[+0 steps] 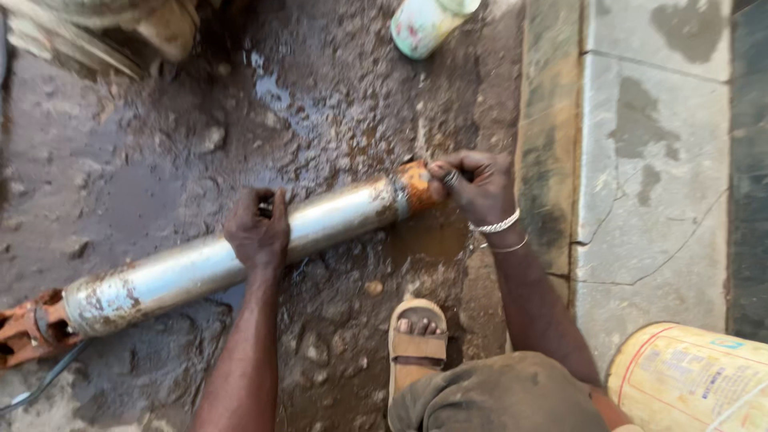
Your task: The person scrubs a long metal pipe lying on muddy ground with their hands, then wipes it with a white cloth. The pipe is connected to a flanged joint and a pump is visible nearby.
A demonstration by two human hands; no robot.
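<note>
A long silver metal cylinder [200,264] lies slantwise on wet, muddy ground, with a rusty orange fitting [24,328] at its lower left end and a rusty orange cap [418,186] at its upper right end. My left hand [258,228] presses down on the middle of the cylinder, and a small dark object shows between its fingers. My right hand [472,184], with bangles on the wrist, grips the rusty cap at the right end.
My sandalled foot [416,340] rests just below the cylinder. A pale green container [424,24] stands at the top. A yellow bucket [688,376] sits at the lower right on cracked concrete slabs [652,160]. A dark cable [48,376] runs off the lower left.
</note>
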